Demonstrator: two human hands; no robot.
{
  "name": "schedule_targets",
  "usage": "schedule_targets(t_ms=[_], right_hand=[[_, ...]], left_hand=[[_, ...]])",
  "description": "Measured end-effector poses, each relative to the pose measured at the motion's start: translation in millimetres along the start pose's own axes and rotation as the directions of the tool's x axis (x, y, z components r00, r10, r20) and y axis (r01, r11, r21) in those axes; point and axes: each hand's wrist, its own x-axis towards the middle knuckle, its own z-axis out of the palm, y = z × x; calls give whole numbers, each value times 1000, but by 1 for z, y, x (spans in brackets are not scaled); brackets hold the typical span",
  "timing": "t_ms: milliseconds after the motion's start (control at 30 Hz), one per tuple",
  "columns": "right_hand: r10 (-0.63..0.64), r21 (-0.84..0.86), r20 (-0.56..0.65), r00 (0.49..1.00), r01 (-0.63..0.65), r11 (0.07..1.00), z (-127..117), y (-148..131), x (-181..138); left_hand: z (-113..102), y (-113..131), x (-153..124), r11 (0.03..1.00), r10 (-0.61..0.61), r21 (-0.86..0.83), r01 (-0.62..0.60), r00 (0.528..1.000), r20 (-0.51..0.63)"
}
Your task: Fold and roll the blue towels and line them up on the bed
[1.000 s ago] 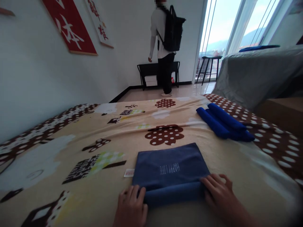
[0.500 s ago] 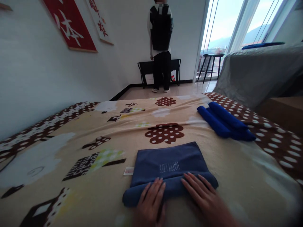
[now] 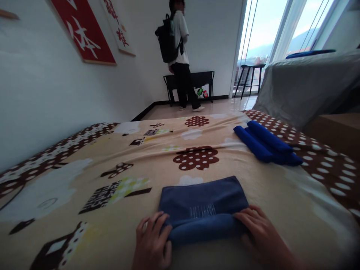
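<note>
Across from me, a half-rolled, dark-blue fabric cloth (image 3: 198,197) lies on a cream patterned plush blanket (image 3: 112,236), with the bent fingers of the left hand (image 3: 153,236) and right hand (image 3: 257,227) holding the two ends of its roll. If one hand pushes harder than the other, I reckon the roll could skew, and the soft, rumpled blanket might drag beneath it. Pale lettering, upside down to the person, seems to read "HAPPY LIFE", partly tucked at the roll, while a red hanging scroll (image 3: 86,32) shows a white "体".
</note>
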Motion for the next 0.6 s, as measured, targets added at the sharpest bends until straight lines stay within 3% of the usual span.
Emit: schedule_targets(t_ms=[100, 167, 300, 367, 500, 600], right_hand=[[4, -45, 14, 1000, -3, 999, -6, -6, -4], [-59, -135, 20, 998, 61, 989, -3, -15, 0], [-297, -202, 75, 952, 306, 930, 20, -42, 18], [-334, -164, 117, 935, 350, 922, 28, -46, 20], [-186, -150, 246, 951, 227, 962, 13, -16, -2], [-63, -168, 257, 964, 109, 980, -10, 18, -28]], left_hand=[[0, 8, -3, 996, -17, 91, 12, 998, 61], [7, 24, -1, 985, 4, 170, -13, 999, 52], [28, 62, 12, 961, 220, 177, -213, 975, -21], [32, 66, 15, 947, 288, 150, -284, 957, -10], [15, 32, -1, 915, 349, 189, -357, 934, 77], [-4, 1, -23, 922, 318, 196, -334, 942, 112]])
